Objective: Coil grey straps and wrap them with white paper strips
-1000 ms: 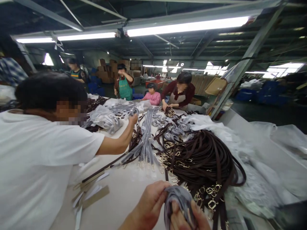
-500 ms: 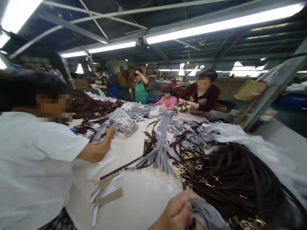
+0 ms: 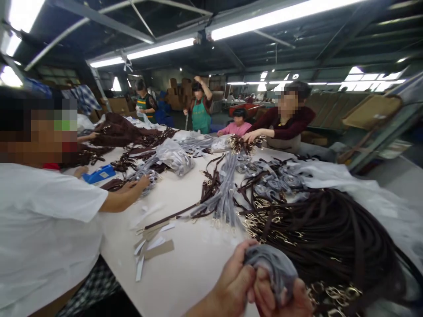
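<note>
Both my hands grip a bunched grey strap bundle (image 3: pixel 276 265) at the bottom of the view, just above the near edge of the white table (image 3: pixel 191 259). My left hand (image 3: pixel 236 286) wraps around its left side with fingers curled. My right hand (image 3: pixel 291 301) clasps it from below on the right, partly hidden by the grey material. A big heap of dark brown straps with gold buckles (image 3: pixel 324 237) lies just right of my hands.
A person in a white shirt (image 3: pixel 42 224) leans in at left, a hand on a grey coil (image 3: pixel 145 177). Grey straps (image 3: pixel 226 193), plastic bags (image 3: pixel 175 156), card strips (image 3: pixel 155 246) and a blue tool (image 3: pixel 99 174) lie on the table. Other workers stand at the far end.
The view swung left and tilted. My hands stayed clasped on the grey bundle. The white-shirted person's arm drew back from the middle of the table to a grey coil nearer them.
</note>
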`<action>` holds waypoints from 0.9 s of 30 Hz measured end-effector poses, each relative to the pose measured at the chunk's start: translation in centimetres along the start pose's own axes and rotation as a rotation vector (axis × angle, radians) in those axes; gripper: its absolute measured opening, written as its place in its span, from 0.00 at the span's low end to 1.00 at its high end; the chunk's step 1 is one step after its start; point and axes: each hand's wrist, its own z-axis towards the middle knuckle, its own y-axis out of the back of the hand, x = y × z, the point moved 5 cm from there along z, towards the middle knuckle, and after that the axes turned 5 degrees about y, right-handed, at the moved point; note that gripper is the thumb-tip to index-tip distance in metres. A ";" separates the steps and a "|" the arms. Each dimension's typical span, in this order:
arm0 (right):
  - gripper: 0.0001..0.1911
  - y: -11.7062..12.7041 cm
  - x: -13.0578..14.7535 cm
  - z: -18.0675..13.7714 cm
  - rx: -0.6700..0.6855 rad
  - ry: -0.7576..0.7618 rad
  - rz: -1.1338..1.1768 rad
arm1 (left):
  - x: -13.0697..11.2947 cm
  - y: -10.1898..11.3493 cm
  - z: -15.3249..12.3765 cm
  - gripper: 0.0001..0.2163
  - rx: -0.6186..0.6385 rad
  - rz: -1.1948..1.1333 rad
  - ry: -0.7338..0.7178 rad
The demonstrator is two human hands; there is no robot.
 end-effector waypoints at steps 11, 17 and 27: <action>0.27 -2.2 -0.3 0.5 0.032 0.113 0.049 | 1.0 2.0 2.4 0.27 -0.025 -0.166 0.084; 0.27 -2.0 0.2 0.6 0.068 0.118 0.057 | -0.1 1.3 2.9 0.28 0.020 -0.147 0.097; 0.23 -1.0 0.0 -0.6 -0.094 0.148 0.001 | -1.3 1.3 2.9 0.28 0.118 -0.105 0.107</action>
